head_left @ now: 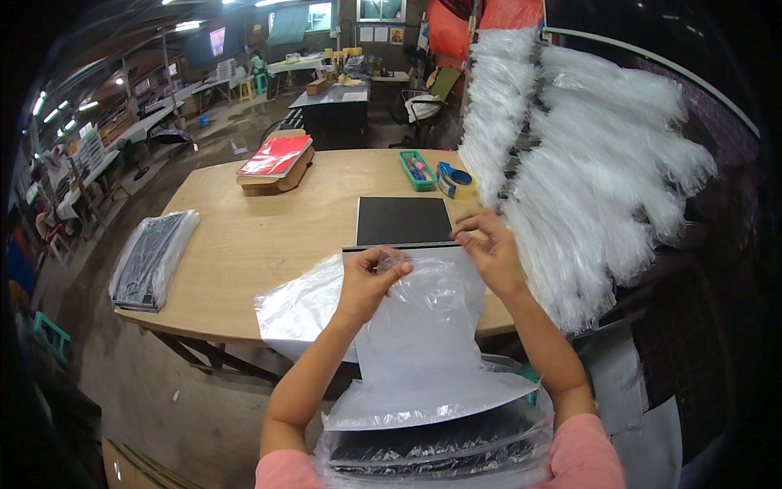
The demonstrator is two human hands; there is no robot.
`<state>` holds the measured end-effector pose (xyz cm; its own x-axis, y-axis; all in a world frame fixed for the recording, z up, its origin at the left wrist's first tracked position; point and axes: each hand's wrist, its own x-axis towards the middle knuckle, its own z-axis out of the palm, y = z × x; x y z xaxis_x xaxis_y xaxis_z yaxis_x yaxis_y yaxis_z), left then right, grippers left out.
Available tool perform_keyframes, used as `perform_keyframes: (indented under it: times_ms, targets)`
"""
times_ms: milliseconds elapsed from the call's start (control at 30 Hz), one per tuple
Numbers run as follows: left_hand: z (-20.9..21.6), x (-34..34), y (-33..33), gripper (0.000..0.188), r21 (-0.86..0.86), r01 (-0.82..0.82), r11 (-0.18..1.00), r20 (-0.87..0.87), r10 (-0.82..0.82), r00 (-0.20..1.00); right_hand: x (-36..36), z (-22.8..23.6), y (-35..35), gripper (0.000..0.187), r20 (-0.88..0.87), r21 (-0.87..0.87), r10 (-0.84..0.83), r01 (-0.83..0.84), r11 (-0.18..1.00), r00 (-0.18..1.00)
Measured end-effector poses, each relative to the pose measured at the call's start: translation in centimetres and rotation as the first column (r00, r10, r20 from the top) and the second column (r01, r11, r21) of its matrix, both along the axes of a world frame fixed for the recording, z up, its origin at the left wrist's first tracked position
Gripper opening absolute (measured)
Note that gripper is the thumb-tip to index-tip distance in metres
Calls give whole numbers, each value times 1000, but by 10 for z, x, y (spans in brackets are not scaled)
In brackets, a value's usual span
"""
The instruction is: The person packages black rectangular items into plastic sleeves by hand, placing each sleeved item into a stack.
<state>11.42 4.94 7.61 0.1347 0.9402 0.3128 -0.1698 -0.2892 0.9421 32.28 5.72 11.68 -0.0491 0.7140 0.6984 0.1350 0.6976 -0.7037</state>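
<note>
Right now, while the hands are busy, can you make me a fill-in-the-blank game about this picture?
1. The left hand pinches thin, clear ____.
2. On the wooden table, the wrapped bundle lies to the ____ of the left hand.
3. The yellow roll beside the green basket is ____.
4. The stack beyond the bundle has a glossy ____ cover.

Missing words: plastic; left; tape; red.

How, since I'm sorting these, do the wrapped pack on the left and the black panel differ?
The pack is wrapped in clear film; the panel shows a bare-looking face. The pack lies at the left edge of the table; the panel lies near the right hand. Both rest on the table.
</note>
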Motion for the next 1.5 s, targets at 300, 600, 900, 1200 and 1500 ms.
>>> perform_keyframes:
  times_ms: [300,600,900,1200,1500]
  targets:
    - [-17,0,-2,29,132,-109,985,-84,121,989,-26,0,-4,8,-356,-407,242,-383,830,903]
    - [-13,-9,-9,39,-39,150,988,217,-138,966,-27,-16,-6,10,-412,-415,535,-674,611,738]
    - [7,-24,-38,48,65,124,990,-9,-123,992,-47,1,-58,46,464,75,59,-105,992,884]
    - [12,-47,-42,45,-37,654,755,708,-442,550,-21,8,-66,25,-223,-702,899,-702,120,377]
    - [-21,-54,-52,29,223,786,577,-553,-588,589,35,-17,-89,42,-304,-662,253,-395,637,918]
